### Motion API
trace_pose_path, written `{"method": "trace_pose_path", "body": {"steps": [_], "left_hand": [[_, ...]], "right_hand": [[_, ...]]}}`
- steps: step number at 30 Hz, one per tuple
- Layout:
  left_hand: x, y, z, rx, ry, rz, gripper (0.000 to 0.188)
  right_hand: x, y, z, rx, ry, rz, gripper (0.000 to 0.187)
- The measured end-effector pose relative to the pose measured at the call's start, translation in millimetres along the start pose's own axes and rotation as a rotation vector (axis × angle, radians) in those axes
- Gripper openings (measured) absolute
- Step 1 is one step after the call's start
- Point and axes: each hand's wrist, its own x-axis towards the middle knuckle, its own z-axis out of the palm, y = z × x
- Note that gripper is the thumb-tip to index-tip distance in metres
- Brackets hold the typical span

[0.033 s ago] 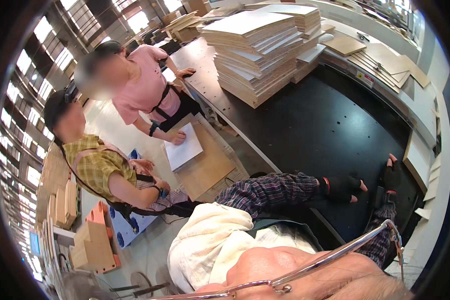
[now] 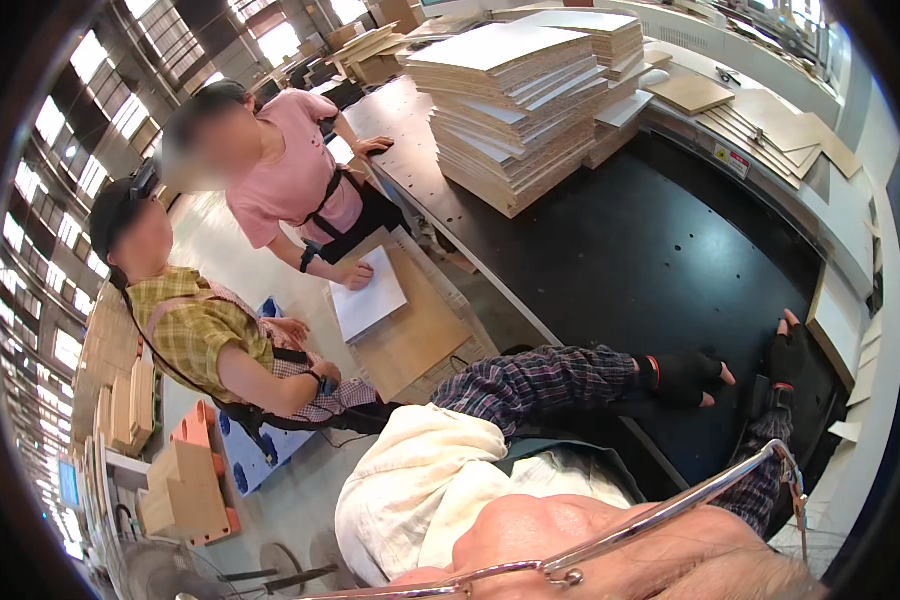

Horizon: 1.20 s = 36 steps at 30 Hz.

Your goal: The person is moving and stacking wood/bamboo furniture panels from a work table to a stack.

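Observation:
My left hand (image 2: 692, 379), in a black fingerless glove, lies on the black tabletop (image 2: 630, 260) with its thumb and fingers apart. Nothing shows in it. Farther right, my right hand (image 2: 785, 345), gloved the same way, rests on the same surface with its fingers stretched out; it seems to hold nothing. Close to its right side leans a white board (image 2: 838, 325) with a pale edge, and I cannot tell whether the fingers touch it. Plaid sleeves cover both my forearms.
A tall stack of white-faced particleboard panels (image 2: 515, 130) stands at the far side of the table. Thin boards (image 2: 765, 130) lie on the ledge behind. Left of the table, a person in pink (image 2: 295, 170) holds a hand on white paper (image 2: 372, 297); another in yellow plaid (image 2: 205, 325) stands nearer.

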Motion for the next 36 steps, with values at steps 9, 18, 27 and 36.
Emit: {"method": "trace_pose_path", "body": {"steps": [9,18,27,36], "left_hand": [[59,6,-24,0.174,-0.301,0.069,0.067],[102,47,53,0.328,-0.096,0.156,0.098],[120,28,59,0.506,0.029,0.361,0.055],[112,36,53,0.489,-0.008,0.263,0.053]], "right_hand": [[-40,-32,-93,-0.506,0.172,0.018,0.045],[-150,-122,-147,-0.751,0.078,0.453,0.063],[-158,-121,-146,-0.845,0.169,0.257,0.057],[-157,-111,-154,-0.730,0.512,0.489,0.067]]}}
